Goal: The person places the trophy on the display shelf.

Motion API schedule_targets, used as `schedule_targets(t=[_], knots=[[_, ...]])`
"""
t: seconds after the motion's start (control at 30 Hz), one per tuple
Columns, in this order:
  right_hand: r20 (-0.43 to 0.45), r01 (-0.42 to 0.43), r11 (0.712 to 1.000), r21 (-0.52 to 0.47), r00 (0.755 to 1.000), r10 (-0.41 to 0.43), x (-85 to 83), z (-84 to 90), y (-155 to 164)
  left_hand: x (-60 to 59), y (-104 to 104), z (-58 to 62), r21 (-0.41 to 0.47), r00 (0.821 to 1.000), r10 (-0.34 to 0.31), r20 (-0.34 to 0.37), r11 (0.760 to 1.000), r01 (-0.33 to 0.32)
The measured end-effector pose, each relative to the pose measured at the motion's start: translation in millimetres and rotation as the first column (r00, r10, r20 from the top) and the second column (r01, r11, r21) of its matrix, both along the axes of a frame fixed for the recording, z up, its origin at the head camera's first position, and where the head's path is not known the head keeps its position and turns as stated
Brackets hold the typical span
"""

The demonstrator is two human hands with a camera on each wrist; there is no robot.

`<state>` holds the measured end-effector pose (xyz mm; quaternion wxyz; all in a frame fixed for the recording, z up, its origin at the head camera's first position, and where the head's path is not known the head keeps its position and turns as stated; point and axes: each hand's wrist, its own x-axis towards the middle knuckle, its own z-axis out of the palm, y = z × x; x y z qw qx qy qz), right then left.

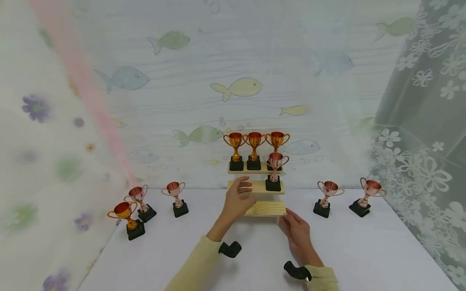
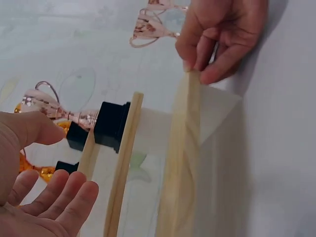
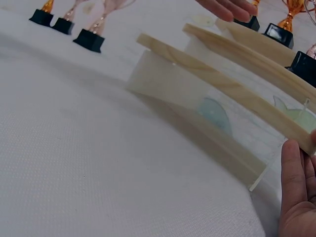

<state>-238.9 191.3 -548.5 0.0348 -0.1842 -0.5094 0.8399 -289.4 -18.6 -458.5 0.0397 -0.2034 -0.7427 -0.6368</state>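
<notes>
A three-step wooden display stand (image 1: 270, 208) stands against the back of the table. My right hand (image 1: 299, 233) pinches the right end of its lowest board (image 2: 181, 163) between thumb and fingers. Held in front of the middle board (image 1: 256, 186), my left hand (image 1: 234, 202) has its fingers apart and nothing in its grasp. A rose-gold trophy cup (image 1: 275, 171) with a black base stands at the right end of that middle board. Three gold trophy cups (image 1: 254, 151) line the top board, the right one partly hidden behind the rose-gold cup.
On the table's left are a gold trophy cup (image 1: 133, 224) and two rose-gold ones, including a separate cup (image 1: 178, 202). Two more rose-gold cups stand on the right, one nearer (image 1: 325, 202) and one farther out (image 1: 365, 198). A fish-patterned curtain (image 1: 236, 52) hangs behind the white table (image 1: 255, 258).
</notes>
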Motion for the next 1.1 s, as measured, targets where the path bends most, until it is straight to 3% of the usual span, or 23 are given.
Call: schedule_targets(t=[0.23,0.43,0.6,0.7,0.8,1.0,1.1], knots=[[0.0,0.0,1.0,0.015,1.0,0.0,1.5,-1.1,-1.3,18.1,-45.6,-7.1,-0.033,0.999,0.039,-0.029,0.999,-0.04],[0.001,-0.001,1.0,0.01,1.0,0.001,0.5,0.0,-1.6,30.3,-80.4,-14.5,-0.079,0.988,0.141,-0.056,0.986,-0.145],[0.017,-0.006,1.0,0.013,1.0,0.005,0.7,1.4,-2.0,41.1,-107.2,-24.4,-0.085,0.974,0.225,-0.007,0.971,-0.225],[0.023,-0.008,1.0,0.017,1.0,0.008,1.8,2.6,-2.0,47.8,-124.7,-31.3,-0.068,0.961,0.269,0.06,0.962,-0.265],[0.025,-0.016,1.0,0.019,1.0,0.015,2.0,3.6,-2.0,55.1,-143.2,-38.4,-0.082,0.938,0.312,0.15,0.95,-0.303],[0.017,-0.024,1.0,0.01,1.0,0.024,1.3,4.1,-2.7,65.0,-180.6,-49.9,-0.146,0.864,0.398,0.308,0.917,-0.37],[0.011,-0.017,1.0,-0.002,1.0,0.018,1.0,3.3,-2.8,67.4,-197.7,-55.1,-0.164,0.832,0.427,0.355,0.904,-0.394]])
